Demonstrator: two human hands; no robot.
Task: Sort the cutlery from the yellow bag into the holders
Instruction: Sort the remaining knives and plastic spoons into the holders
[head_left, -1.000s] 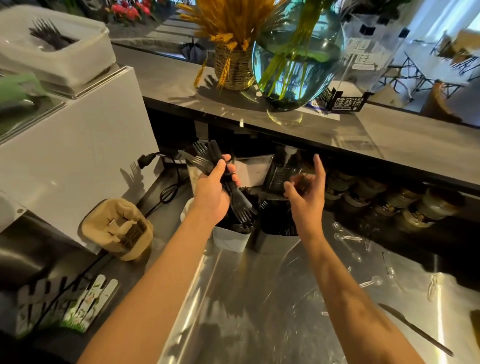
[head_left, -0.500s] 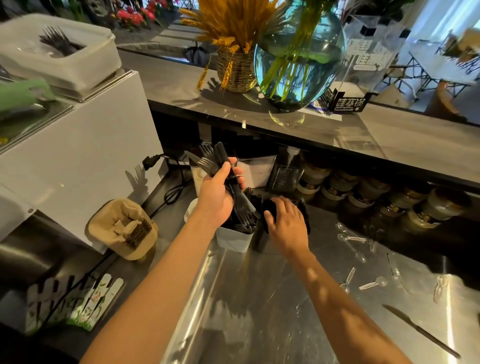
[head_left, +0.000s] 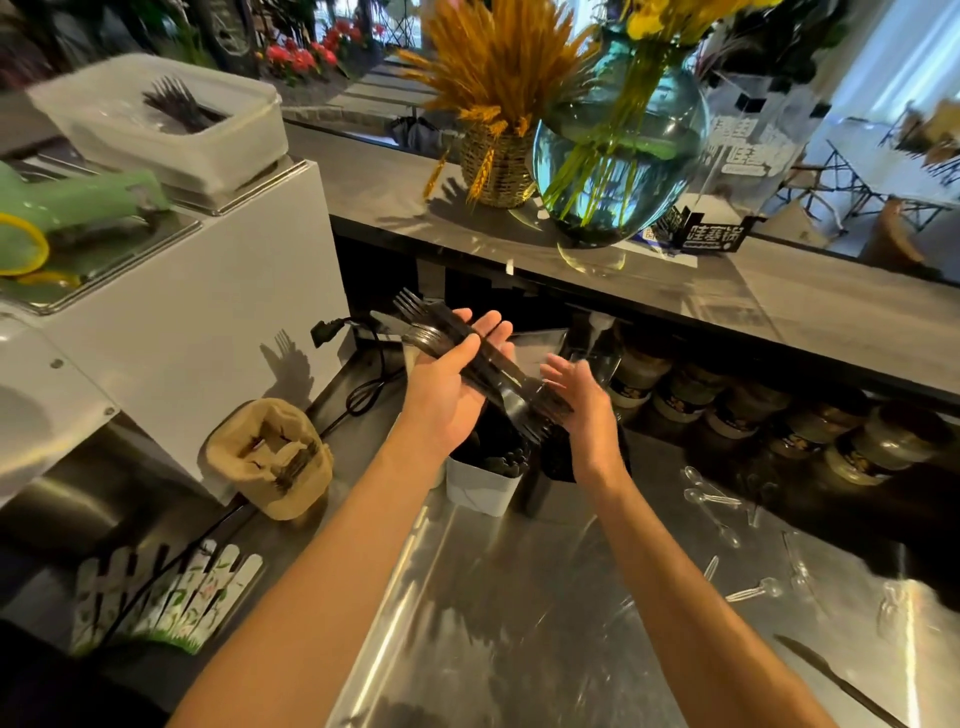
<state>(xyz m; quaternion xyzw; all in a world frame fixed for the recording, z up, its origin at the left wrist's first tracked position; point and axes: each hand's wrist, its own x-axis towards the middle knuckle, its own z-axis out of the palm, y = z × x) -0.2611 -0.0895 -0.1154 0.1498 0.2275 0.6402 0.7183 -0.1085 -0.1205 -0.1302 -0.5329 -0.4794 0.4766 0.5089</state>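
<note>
My left hand (head_left: 449, 387) holds a bundle of black plastic forks and knives (head_left: 467, 353) across its upturned palm, with the thumb pressed over the top. The bundle slants from upper left to lower right, above the holders. Beside it, my right hand (head_left: 582, 402) has relaxed fingers that touch the bundle's lower end. Below stands a white holder (head_left: 483, 491) filled with black cutlery. A black holder (head_left: 553, 467) stands next to it, partly hidden by my right wrist. No yellow bag is in view.
A brown cardboard holder (head_left: 270, 460) with some cutlery sits at the left by the white machine (head_left: 197, 322). Clear plastic spoons (head_left: 719, 512) and a black knife (head_left: 841, 686) lie on the steel counter. Jars (head_left: 779, 415) line the back under the shelf with the glass vase (head_left: 618, 145).
My right hand rose from the black holder to the lower end of the bundle. My left hand turned palm up and laid the bundle flatter.
</note>
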